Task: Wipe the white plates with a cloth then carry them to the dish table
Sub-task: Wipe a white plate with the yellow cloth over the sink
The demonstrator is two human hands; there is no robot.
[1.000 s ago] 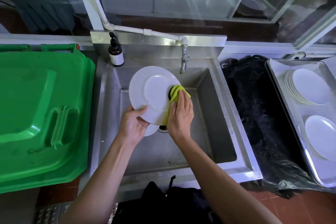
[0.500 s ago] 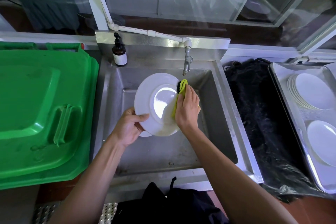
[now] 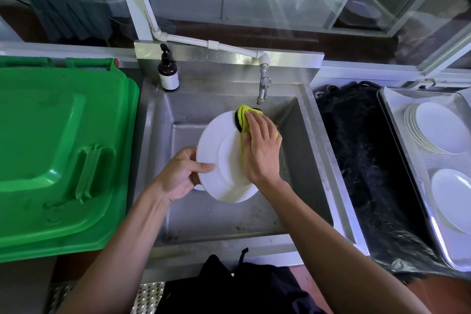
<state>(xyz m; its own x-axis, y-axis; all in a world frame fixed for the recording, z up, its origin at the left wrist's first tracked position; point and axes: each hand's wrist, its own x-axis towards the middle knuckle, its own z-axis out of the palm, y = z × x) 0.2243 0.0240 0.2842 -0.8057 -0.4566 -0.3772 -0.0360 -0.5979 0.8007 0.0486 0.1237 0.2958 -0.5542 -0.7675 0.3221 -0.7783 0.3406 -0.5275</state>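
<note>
Head view: left hand [image 3: 178,176] fingers gripping white plate [image 3: 219,160] rim; right hand [image 3: 262,150] flat on yellow cloth [image 3: 245,112].

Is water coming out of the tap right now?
Off, it seems. No stream shows under the tap, and the plate below it is being wiped with the cloth.

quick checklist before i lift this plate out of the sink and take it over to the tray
1. Left hand grips the plate rim, thumb on the face: ok.
2. Plate fully wiped: cannot tell; right hand presses the cloth on its upper right part.
3. Tap off, no stream seen: ok.
4. Nothing left beneath in the sink: not ok, another white edge shows under the plate.
5. Room on the tray, right: ok, bare metal beside the stacked plates.
</note>
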